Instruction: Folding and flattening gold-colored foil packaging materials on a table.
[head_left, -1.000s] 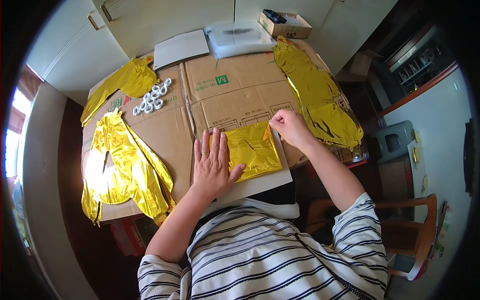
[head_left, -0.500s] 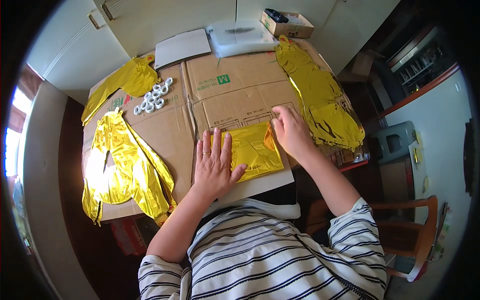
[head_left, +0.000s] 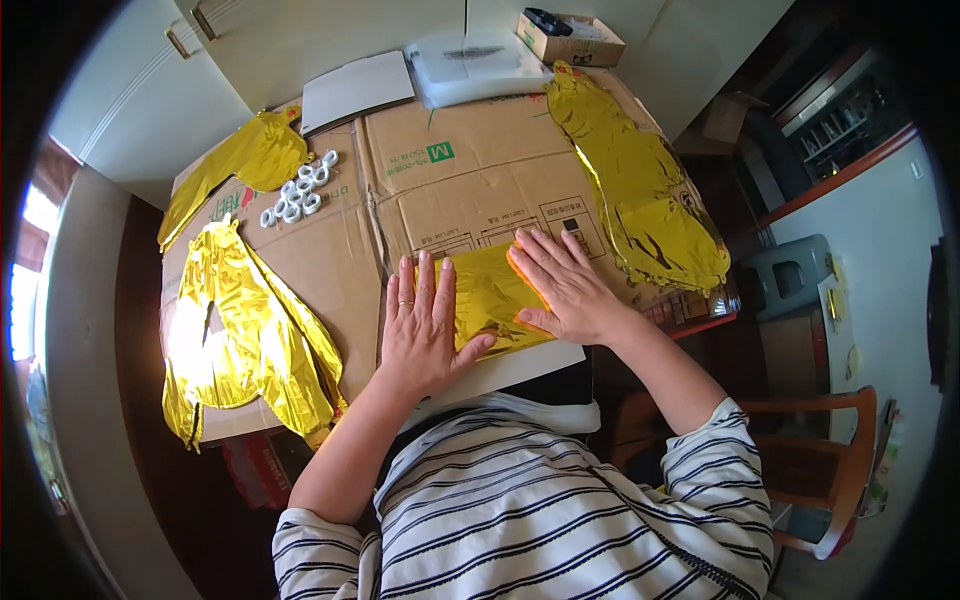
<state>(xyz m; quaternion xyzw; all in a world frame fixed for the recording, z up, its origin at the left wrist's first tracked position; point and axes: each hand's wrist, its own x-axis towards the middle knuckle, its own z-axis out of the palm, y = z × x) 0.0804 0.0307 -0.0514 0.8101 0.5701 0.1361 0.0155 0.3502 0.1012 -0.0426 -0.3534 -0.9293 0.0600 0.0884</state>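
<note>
A gold foil balloon [head_left: 492, 290], folded flat into a rough rectangle, lies on a pale sheet of card [head_left: 530, 366] at the table's near edge. My left hand [head_left: 420, 325] rests flat on its left end, fingers stretched out. On the right end lies my right hand [head_left: 562, 287], palm down with fingers extended, over an orange-tinted folded edge. Between the hands the shiny foil shows a few creases. What lies under both palms is hidden.
Flattened cardboard [head_left: 420, 190] covers the table. Unfolded gold foil balloons lie at the near left [head_left: 240, 330], far left [head_left: 245, 165] and right [head_left: 640, 180]. Small white rolls [head_left: 298, 190] sit left of centre. Behind are card sheets [head_left: 357, 90], a clear plastic stack [head_left: 475, 70] and a box [head_left: 585, 45].
My right hand has come down from a raised, curled pose to lie flat on the foil's right end, pressing its turned edge over. My left hand stays flat.
</note>
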